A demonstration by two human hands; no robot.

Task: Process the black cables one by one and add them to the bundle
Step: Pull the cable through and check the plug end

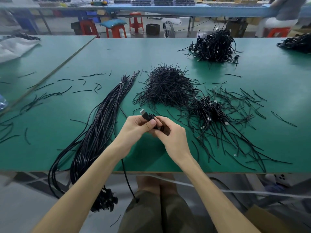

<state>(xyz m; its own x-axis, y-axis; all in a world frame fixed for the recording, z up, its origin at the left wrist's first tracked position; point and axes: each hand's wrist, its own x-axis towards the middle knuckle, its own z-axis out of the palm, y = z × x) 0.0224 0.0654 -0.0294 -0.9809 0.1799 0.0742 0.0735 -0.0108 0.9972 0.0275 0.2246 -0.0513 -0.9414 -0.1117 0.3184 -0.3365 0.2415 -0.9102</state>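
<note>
My left hand [136, 126] and my right hand [170, 132] meet just above the green table [168, 51], both gripping one coiled black cable [152, 118]. Its silver USB plug [142, 112] sticks out up and left past my left thumb. One strand of it hangs down over the table's front edge. To the left lies the long bundle of straightened black cables [99, 130], tied near its far end and drooping off the front edge. A small heap of coiled cables [208, 111] sits to the right of my hands.
A mound of black twist ties [168, 86] lies beyond my hands, with loose ties scattered left and right. A larger heap of coiled cables [213, 46] sits at the far right. Red stools [116, 31] and another bench stand behind the table.
</note>
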